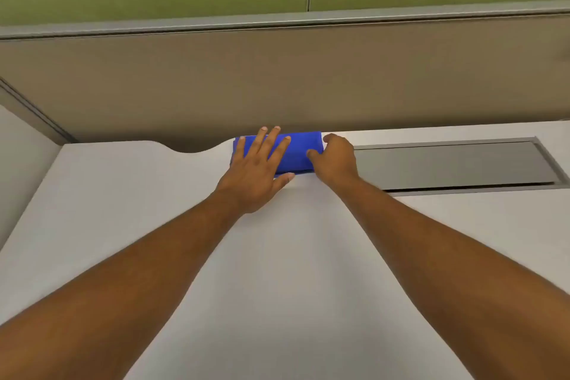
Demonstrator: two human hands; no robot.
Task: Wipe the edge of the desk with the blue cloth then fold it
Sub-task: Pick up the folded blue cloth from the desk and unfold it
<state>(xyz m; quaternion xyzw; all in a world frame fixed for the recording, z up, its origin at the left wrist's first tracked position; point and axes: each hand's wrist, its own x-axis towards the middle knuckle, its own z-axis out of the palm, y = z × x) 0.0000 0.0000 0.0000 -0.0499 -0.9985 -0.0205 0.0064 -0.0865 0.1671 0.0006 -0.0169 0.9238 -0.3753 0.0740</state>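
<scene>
while left hand (257, 170) presses flat, fingers spread, on blue cloth (297, 151), right hand (334, 157) pinches its right end.

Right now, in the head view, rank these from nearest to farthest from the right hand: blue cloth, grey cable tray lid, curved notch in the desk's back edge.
From the right hand:
1. Blue cloth, touching it, on its left.
2. Grey cable tray lid, just right.
3. Curved notch, far left, beyond the left hand.

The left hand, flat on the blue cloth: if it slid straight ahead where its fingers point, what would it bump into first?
Probably the brown-grey partition panel just behind the white desk's back edge, though depth is unclear.
</scene>
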